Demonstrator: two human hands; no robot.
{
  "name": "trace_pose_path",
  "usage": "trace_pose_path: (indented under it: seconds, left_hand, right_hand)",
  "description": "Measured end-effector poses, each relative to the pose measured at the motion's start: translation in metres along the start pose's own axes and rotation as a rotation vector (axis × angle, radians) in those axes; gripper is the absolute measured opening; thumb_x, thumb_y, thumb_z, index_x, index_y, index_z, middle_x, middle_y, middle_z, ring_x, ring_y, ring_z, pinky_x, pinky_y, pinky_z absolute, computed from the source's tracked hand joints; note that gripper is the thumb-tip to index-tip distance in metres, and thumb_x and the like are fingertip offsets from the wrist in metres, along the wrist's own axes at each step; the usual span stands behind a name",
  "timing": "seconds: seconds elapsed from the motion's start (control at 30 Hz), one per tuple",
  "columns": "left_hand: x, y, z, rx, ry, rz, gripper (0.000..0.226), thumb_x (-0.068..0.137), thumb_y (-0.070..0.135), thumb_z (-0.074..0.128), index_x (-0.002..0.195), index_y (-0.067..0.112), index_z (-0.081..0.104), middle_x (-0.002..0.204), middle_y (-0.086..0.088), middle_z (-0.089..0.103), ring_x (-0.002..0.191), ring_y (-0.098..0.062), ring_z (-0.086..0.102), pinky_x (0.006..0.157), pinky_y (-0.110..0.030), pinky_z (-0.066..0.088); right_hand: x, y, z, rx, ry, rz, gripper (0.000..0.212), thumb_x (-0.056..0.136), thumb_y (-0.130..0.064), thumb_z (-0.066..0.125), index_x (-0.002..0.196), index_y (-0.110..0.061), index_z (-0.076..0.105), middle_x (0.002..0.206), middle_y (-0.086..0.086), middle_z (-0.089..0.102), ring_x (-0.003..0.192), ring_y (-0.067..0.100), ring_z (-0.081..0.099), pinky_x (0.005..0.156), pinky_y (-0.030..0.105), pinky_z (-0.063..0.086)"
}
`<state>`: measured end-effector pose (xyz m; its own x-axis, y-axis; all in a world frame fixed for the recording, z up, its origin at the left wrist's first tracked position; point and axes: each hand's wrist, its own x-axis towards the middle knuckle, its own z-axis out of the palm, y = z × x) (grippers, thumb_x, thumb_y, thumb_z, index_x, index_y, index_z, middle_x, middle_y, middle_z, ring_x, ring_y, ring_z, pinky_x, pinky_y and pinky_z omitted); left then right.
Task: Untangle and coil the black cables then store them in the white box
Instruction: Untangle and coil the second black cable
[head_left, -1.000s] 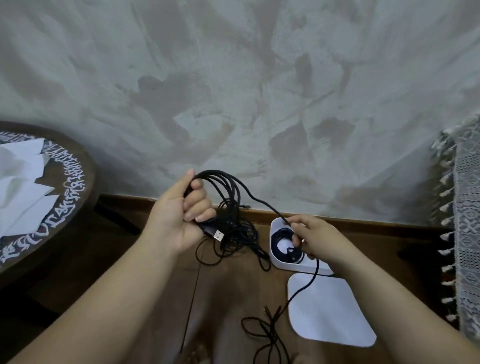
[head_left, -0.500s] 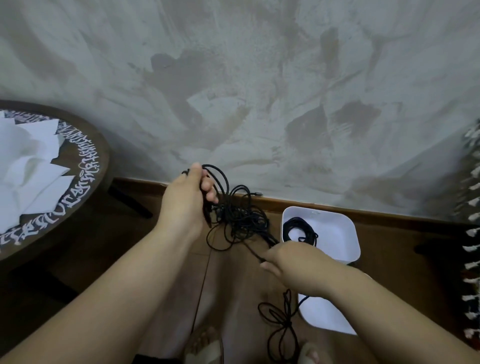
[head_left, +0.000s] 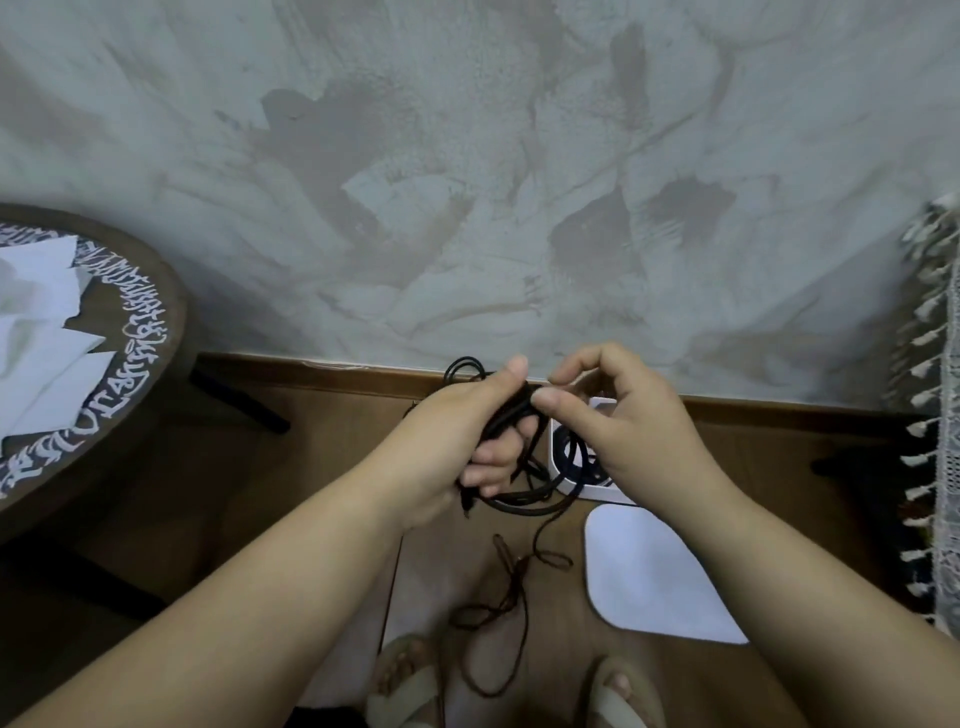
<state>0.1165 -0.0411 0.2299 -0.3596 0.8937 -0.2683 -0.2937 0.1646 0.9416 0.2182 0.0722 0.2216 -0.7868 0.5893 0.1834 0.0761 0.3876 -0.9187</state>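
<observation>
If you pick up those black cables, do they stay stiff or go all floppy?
Probably floppy: the black cables sag in loops below the left hand and trail loosely toward the floor. Likely light, since curled fingers alone hold the bunch. They may snag, as the hanging strands cross each other.

Left hand (head_left: 462, 431) grips black cables (head_left: 519, 505); right hand (head_left: 634, 431) pinches them

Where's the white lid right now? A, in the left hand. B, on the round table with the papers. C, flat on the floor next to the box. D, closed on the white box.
C: the white lid lies flat on the wooden floor, just nearer the person than the white box, which stands open with a coiled black cable inside.
</observation>
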Motion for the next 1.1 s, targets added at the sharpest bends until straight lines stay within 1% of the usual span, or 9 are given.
trace_pose_path:
  seconds: [0.1, 0.17, 0.33, 0.47, 0.57, 0.63, 0.73, 0.9, 1.1]
  left_hand:
    - [-0.003, 0.005, 0.002, -0.134, -0.01, -0.019, 0.039, 0.075, 0.048, 0.05, 0.06, 0.012, 0.051, 0.034, 0.006, 0.022, 0.025, -0.005, 0.017, 0.036, -0.016, 0.022]
    - [-0.002, 0.006, -0.001, -0.243, 0.009, -0.049, 0.037, 0.073, 0.046, 0.052, 0.061, 0.012, 0.045, 0.032, 0.006, 0.022, 0.023, -0.003, 0.018, 0.033, -0.013, 0.02]
    - [0.0, 0.004, -0.005, -0.284, -0.004, -0.062, 0.04, 0.07, 0.049, 0.052, 0.062, 0.011, 0.042, 0.031, 0.006, 0.026, 0.023, -0.003, 0.023, 0.031, -0.013, 0.024]
    - [-0.004, 0.006, -0.007, -0.225, -0.158, 0.001, 0.029, 0.067, 0.04, 0.059, 0.051, 0.015, 0.065, 0.036, 0.006, 0.041, 0.029, -0.002, 0.037, 0.037, -0.013, 0.033]
    - [-0.005, 0.005, -0.013, -0.206, -0.27, 0.007, 0.009, 0.072, 0.018, 0.077, 0.064, 0.02, 0.072, 0.047, 0.004, 0.05, 0.041, -0.006, 0.047, 0.049, -0.016, 0.042]
    - [-0.004, 0.002, -0.013, -0.215, -0.215, -0.02, 0.015, 0.078, 0.011, 0.064, 0.065, 0.019, 0.07, 0.048, 0.001, 0.049, 0.045, -0.011, 0.051, 0.053, -0.021, 0.047]
    - [-0.006, 0.003, -0.002, -0.278, -0.125, 0.001, 0.019, 0.083, 0.015, 0.061, 0.065, 0.014, 0.064, 0.047, -0.001, 0.043, 0.041, -0.013, 0.048, 0.05, -0.023, 0.05]
    - [-0.002, 0.001, 0.006, -0.345, -0.019, -0.024, 0.023, 0.077, 0.031, 0.053, 0.073, 0.01, 0.045, 0.04, 0.005, 0.031, 0.03, -0.006, 0.028, 0.042, -0.02, 0.041]
    - [-0.003, 0.002, 0.004, -0.376, -0.163, -0.161, 0.037, 0.082, 0.043, 0.042, 0.061, 0.013, 0.049, 0.038, 0.005, 0.032, 0.033, -0.01, 0.033, 0.05, -0.023, 0.045]
  right_hand:
    - [0.0, -0.003, 0.002, 0.263, -0.185, 0.18, 0.032, 0.071, -0.042, 0.057, 0.098, -0.024, 0.058, 0.089, -0.012, 0.067, 0.081, -0.005, 0.06, 0.073, 0.01, 0.042]
    - [-0.002, -0.005, 0.003, 0.296, -0.325, 0.207, 0.035, 0.071, -0.041, 0.057, 0.102, -0.025, 0.06, 0.087, -0.02, 0.07, 0.086, -0.011, 0.06, 0.073, 0.006, 0.042]
    - [0.0, -0.004, 0.005, 0.467, -0.385, 0.371, 0.016, 0.074, -0.031, 0.057, 0.083, -0.02, 0.066, 0.061, -0.009, 0.061, 0.062, 0.007, 0.059, 0.064, 0.015, 0.048]
    - [0.002, -0.004, 0.006, 0.762, -0.378, 0.477, 0.011, 0.077, -0.02, 0.053, 0.075, -0.011, 0.061, 0.052, -0.002, 0.045, 0.047, 0.009, 0.049, 0.057, 0.02, 0.05]
    - [0.004, -0.005, 0.004, 0.844, -0.378, 0.503, 0.022, 0.079, -0.015, 0.056, 0.06, -0.015, 0.066, 0.043, -0.006, 0.036, 0.038, 0.006, 0.038, 0.048, 0.018, 0.045]
    - [0.006, -0.002, 0.001, 0.907, -0.445, 0.52, 0.029, 0.071, -0.014, 0.07, 0.044, -0.017, 0.058, 0.037, -0.008, 0.033, 0.034, 0.004, 0.033, 0.045, 0.018, 0.042]
    - [0.007, -0.004, -0.004, 1.039, -0.48, 0.578, 0.041, 0.052, -0.022, 0.084, 0.046, -0.016, 0.044, 0.035, -0.006, 0.03, 0.031, 0.006, 0.031, 0.041, 0.02, 0.042]
    - [0.007, -0.016, 0.002, 0.888, -0.266, 0.628, 0.032, 0.072, -0.04, 0.056, 0.064, -0.011, 0.046, 0.037, -0.007, 0.021, 0.027, 0.003, 0.019, 0.032, 0.015, 0.025]
    - [0.004, -0.014, 0.002, 0.671, -0.233, 0.57, 0.038, 0.072, -0.047, 0.053, 0.069, -0.011, 0.042, 0.041, -0.006, 0.025, 0.031, 0.004, 0.019, 0.035, 0.016, 0.024]
